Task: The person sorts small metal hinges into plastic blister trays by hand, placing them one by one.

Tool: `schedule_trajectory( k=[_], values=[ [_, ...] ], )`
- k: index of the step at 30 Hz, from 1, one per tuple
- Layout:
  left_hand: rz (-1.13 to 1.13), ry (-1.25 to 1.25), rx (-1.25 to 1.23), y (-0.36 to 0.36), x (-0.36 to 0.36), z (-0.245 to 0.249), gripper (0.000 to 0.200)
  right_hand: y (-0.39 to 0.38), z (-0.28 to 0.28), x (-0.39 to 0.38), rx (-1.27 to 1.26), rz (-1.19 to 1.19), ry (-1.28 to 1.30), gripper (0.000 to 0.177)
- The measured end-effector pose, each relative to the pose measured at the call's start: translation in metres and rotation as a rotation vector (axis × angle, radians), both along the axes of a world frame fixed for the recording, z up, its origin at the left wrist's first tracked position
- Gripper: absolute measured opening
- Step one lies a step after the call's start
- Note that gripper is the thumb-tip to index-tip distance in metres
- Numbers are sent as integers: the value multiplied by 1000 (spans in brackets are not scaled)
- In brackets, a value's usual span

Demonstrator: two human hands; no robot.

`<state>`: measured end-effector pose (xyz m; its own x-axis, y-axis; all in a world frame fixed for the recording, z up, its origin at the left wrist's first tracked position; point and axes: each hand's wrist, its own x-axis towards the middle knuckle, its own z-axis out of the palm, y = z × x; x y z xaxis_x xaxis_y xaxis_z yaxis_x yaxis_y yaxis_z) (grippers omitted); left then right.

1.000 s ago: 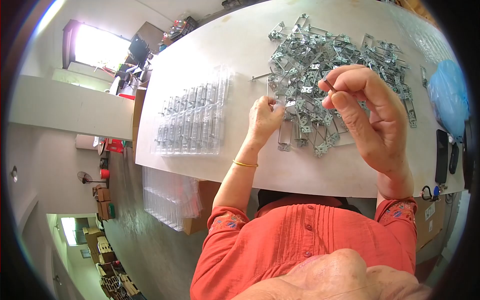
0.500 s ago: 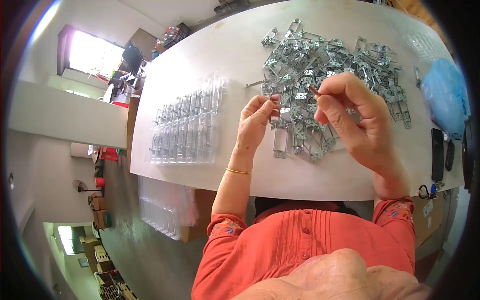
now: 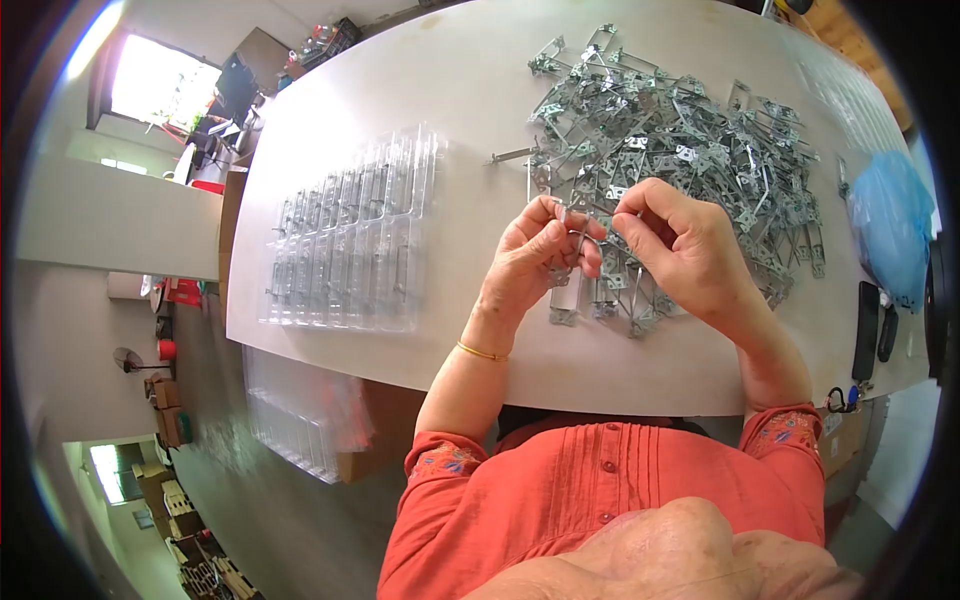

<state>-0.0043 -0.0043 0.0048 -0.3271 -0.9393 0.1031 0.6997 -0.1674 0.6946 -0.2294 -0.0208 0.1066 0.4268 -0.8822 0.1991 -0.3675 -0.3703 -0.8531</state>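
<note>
Pinching seemingly one metal clip [image 3: 579, 233], left hand [image 3: 535, 258] and right hand [image 3: 678, 248] fingers closed.

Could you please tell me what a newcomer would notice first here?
A big tangled heap of metal brackets covers the far right of the white table. Just before it, the left hand pinches a small metal piece, with the right hand curled close against it. A clear plastic tray lies to the left.

- Your left fingers [image 3: 545, 238] cover most of the metal piece [image 3: 579, 238]; its shape cannot be resolved.
- Blue bag [image 3: 885, 225] is clipped by the lens rim at right.
</note>
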Motion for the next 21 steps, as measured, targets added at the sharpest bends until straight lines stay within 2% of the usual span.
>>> schedule_trajectory(
  k=[14,21],
  values=[
    [7,-96,-12,5,0,7,31,-1,-5,6,11,20,75,6],
    [11,-262,0,6,1,2,52,0,-18,9,40,30,-39,12]
  ],
)
